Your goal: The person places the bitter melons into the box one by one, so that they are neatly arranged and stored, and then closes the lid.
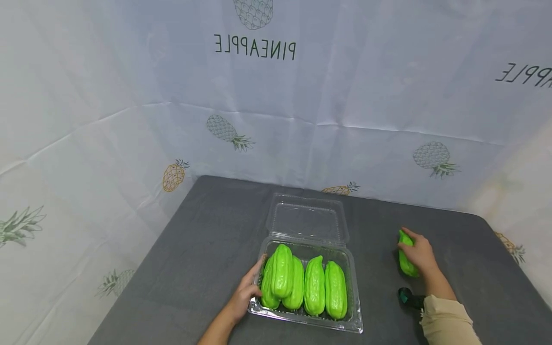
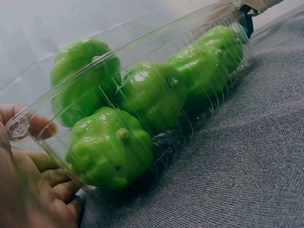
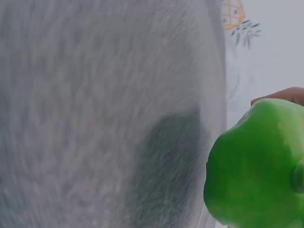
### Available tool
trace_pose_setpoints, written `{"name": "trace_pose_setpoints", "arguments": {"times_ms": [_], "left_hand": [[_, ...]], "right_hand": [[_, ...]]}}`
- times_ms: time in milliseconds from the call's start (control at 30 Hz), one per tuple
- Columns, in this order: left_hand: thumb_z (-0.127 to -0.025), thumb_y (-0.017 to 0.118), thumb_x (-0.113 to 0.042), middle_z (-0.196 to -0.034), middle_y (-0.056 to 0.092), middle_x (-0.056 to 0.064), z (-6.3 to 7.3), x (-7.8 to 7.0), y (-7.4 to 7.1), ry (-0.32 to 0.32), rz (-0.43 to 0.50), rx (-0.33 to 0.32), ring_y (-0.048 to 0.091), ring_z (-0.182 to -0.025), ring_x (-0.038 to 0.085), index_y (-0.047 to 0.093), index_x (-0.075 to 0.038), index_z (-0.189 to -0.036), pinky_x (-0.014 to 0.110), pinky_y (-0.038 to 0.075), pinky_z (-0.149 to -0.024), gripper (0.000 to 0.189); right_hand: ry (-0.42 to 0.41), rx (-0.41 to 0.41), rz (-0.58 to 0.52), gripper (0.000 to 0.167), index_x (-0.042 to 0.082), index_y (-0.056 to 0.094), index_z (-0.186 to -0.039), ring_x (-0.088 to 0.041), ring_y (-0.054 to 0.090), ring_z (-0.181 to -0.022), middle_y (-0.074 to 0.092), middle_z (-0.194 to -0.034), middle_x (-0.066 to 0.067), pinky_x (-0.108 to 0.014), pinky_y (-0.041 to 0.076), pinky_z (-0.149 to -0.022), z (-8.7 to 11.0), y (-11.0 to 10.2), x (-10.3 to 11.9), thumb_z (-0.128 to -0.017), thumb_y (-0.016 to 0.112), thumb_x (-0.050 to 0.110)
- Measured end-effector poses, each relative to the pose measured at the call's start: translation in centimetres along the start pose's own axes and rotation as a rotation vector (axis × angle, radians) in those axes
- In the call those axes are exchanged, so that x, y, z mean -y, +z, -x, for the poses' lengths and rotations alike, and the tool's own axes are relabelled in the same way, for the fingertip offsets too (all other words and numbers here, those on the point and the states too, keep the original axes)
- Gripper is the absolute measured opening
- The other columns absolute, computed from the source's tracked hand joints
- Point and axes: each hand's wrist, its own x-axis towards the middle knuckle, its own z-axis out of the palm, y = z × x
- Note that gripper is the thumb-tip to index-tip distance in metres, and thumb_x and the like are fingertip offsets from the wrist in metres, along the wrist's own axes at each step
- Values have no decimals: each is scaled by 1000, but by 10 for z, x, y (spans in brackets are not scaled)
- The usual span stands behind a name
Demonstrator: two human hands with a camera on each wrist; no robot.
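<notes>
A clear plastic clamshell container [image 1: 310, 324] lies open on the table and holds several light-green bitter gourds [image 1: 315, 287]. One gourd [image 1: 282, 270] rests on top of two others at the left end. My left hand [image 1: 245, 297] grips the container's left side; in the left wrist view its thumb [image 2: 42, 128] is at the rim and the fingers are against the outside wall. To the right of the container, my right hand [image 1: 421, 254] holds another bitter gourd [image 1: 406, 263]. That gourd fills the right edge of the right wrist view, above a shadow on the table; most of the hand is hidden there.
The container's transparent lid [image 1: 308, 218] is folded back flat on the far side. A dark grey cloth covers the table [image 1: 194, 249]. White curtains [image 1: 310, 96] with pineapple prints hang along the table's back and sides. A dark wrist device [image 1: 409, 298] sits by the right sleeve.
</notes>
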Motion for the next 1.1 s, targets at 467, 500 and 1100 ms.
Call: {"name": "trace_pose_setpoints", "arguments": {"times_ms": [467,500,1100], "left_hand": [[-63,40,4,-150,20,28,-1,1,1,-21,-3,-15,23,-123,-20,22,10,-143,4,18,-99,82],[-63,40,4,-150,20,28,-1,1,1,-17,-3,-13,23,-123,-20,22,11,-143,4,18,-99,82],[-64,40,3,-151,21,26,-1,-2,1,-40,-2,-19,23,-123,-20,23,9,-143,4,18,-99,82]], "right_hand": [[197,26,-411,67,16,18,-149,-5,47,-82,11,-152,-29,-28,48,-64,21,-2,25,-92,49,31],[204,27,-440,66,18,17,-149,-3,47,-82,10,-152,-26,-28,48,-65,23,-2,26,-93,49,32],[239,48,-690,69,33,21,-148,1,43,-94,11,-156,-5,-20,44,-74,54,13,68,-89,58,33]]}}
